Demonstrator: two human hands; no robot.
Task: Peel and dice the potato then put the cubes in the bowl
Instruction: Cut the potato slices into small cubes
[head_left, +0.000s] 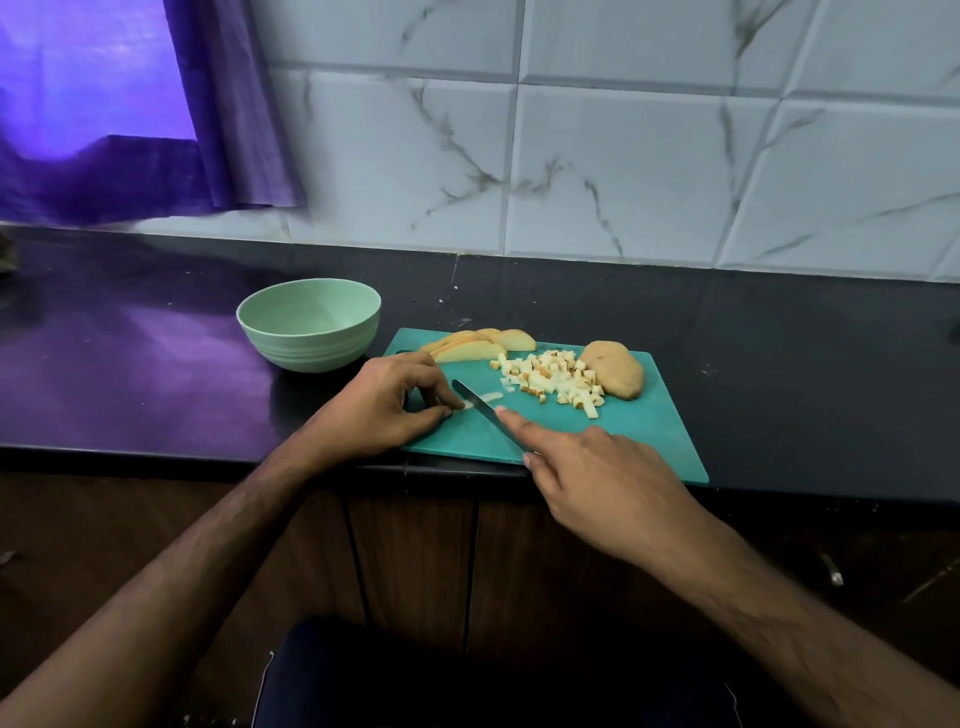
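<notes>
Right hand (597, 483) gripping knife (485, 413), blade angled up-left, left hand (384, 405) pinching potato strip (480, 401)

Marbled white wall tiles (623, 156), purple curtain (156, 130), black counter (805, 364), wood cabinets (415, 561)

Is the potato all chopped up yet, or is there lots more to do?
Partly. A pile of cubes already lies on the cutting board. Right now the left hand pinches a thin strip while the right hand works the knife across it. Still to go: the slices, an uncut potato half with skin on, and filling the bowl, which looks empty.
</notes>
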